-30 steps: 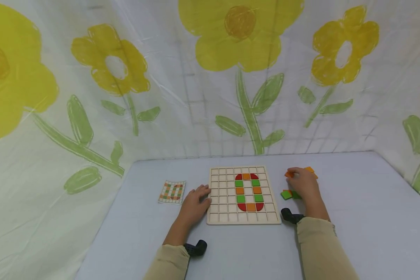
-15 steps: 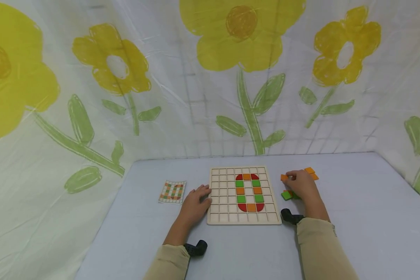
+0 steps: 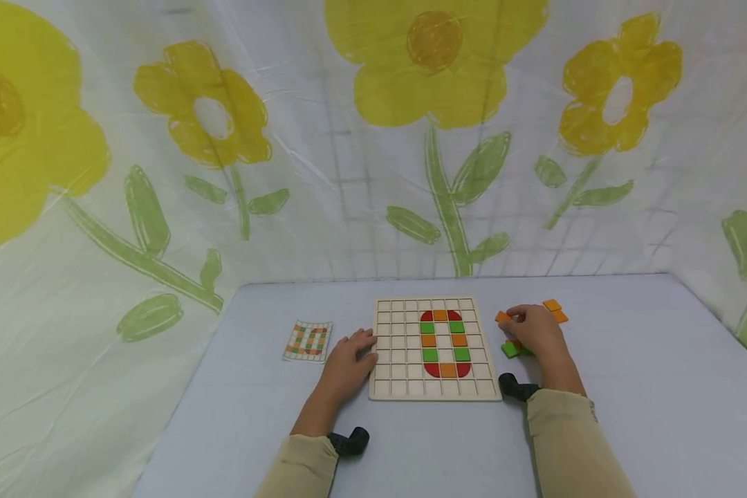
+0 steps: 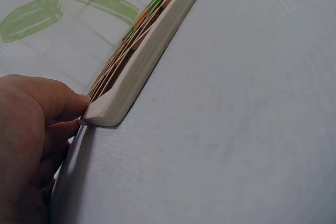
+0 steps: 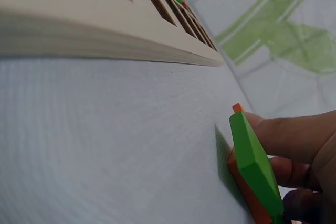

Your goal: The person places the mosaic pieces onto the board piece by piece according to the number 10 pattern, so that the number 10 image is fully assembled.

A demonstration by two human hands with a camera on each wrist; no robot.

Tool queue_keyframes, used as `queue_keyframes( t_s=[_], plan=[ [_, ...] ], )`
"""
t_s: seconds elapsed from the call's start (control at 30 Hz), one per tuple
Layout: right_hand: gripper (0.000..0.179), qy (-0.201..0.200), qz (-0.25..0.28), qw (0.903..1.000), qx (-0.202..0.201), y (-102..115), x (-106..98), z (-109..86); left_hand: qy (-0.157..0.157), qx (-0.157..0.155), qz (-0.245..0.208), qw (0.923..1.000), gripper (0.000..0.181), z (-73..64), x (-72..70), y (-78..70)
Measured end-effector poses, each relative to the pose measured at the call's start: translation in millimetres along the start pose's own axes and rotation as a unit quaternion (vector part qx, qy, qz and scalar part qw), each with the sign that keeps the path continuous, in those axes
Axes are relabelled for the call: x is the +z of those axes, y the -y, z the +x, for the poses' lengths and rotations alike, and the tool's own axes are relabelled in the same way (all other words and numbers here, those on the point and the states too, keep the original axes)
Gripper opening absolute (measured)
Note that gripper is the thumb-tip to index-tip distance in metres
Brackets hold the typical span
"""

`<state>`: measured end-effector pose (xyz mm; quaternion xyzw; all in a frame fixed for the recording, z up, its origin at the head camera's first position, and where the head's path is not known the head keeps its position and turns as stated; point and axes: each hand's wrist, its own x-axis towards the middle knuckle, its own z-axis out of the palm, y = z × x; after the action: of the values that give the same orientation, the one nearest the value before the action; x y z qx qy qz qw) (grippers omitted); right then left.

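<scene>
In the head view my right hand (image 3: 538, 335) pinches an orange square tile (image 3: 502, 317) between thumb and finger, right of the wooden grid board (image 3: 399, 371). A sliver of orange tile (image 5: 238, 108) shows at the fingertip in the right wrist view, behind a green tile (image 5: 254, 163). My left hand (image 3: 346, 363) rests at the board's left edge, its fingers relaxed. The left wrist view has that thumb right at the board's corner (image 4: 105, 109). Red, orange and green tiles (image 3: 430, 354) form an oval ring on the board.
Below the right hand lie a green tile (image 3: 510, 350) and others partly hidden by it. More orange tiles (image 3: 552, 305) lie behind that hand. A small pattern card (image 3: 308, 341) sits left of the board on the white table (image 3: 436, 449). A flowered curtain (image 3: 324, 228) hangs at the back.
The orange tile in my right hand has moved a little left, towards the board, and the hand has come slightly nearer. My left hand stays at the board's edge.
</scene>
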<state>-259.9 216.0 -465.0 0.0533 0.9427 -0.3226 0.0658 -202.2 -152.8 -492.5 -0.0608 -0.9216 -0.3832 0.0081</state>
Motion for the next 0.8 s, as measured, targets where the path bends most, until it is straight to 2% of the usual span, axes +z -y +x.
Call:
queue_keyframes(
  t_s=[0.13,0.33,0.43,0.6,0.7,0.8],
  plan=[
    [0.042,0.003,-0.007,1.0,-0.004,0.6,2.5,1.6,0.001,0.001,-0.003,1.0,0.039,-0.1,-0.7,1.4],
    [0.044,0.009,-0.008,0.9999,0.003,4.4,2.6,0.5,0.005,0.001,0.001,1.0,0.039,0.3,-1.0,2.4],
    [0.046,0.012,0.005,0.9998,-0.013,14.0,3.5,0.2,0.003,0.011,0.004,0.9999,0.038,1.0,-0.2,3.1],
    [0.042,0.022,0.028,0.9948,-0.096,52.4,18.6,-4.2,0.005,0.027,-0.004,0.9996,0.038,1.8,-0.9,3.6],
    [0.039,0.041,0.027,0.9872,-0.152,85.3,39.2,-7.5,0.005,0.032,-0.009,0.9994,0.038,1.3,-1.3,4.1],
    [0.036,0.07,0.003,0.979,-0.192,117.6,63.5,-5.5,0.001,0.028,-0.009,0.9996,0.037,-0.2,-1.4,4.8]
  ],
)
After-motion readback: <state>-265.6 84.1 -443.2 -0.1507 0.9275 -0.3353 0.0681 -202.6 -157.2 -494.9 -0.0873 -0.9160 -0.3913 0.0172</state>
